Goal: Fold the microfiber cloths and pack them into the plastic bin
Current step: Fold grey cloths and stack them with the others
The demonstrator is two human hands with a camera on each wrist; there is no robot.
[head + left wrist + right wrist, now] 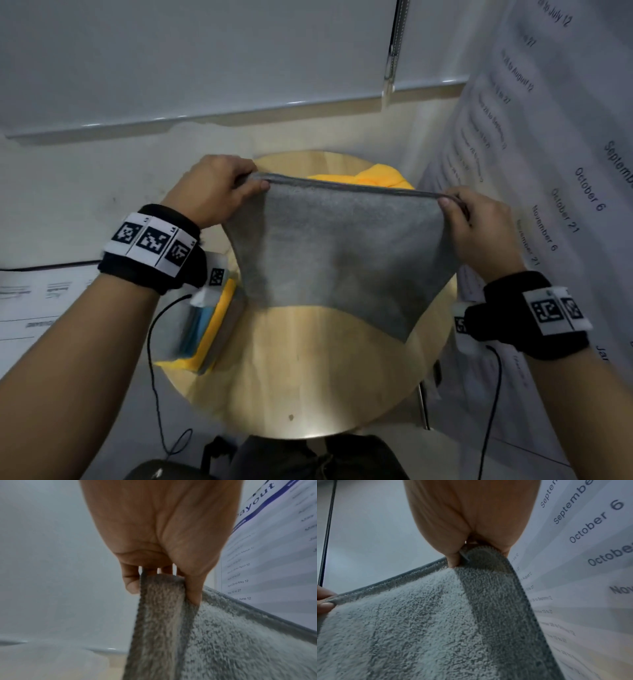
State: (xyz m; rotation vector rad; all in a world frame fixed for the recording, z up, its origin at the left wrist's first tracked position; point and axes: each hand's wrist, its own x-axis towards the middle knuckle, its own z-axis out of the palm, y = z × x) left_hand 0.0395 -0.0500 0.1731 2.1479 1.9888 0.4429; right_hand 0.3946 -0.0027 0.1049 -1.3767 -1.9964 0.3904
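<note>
Pinching the grey cloth point(342, 253) by its top corners, left hand point(214, 190) and right hand point(479, 229), each grip tight.

We see a grey cloth point(342, 250) of fuzzy, matt pile with a stitched hem, above a smooth, faintly glossy wooden table point(308, 370).

**Dim, soft light with blur at the edges**

We see a dim, even indoor light in all 3 views, cool on the walls. In the head view a pale sheen lies on the round wooden surface point(308, 359), and the grey cloth point(342, 253) throws a soft shadow on it. Straight lines bow toward the frame edges. The stack of cloths point(205, 329) at left is smeared. In both wrist views the palm is out of focus and the wall print is blurred.
</note>
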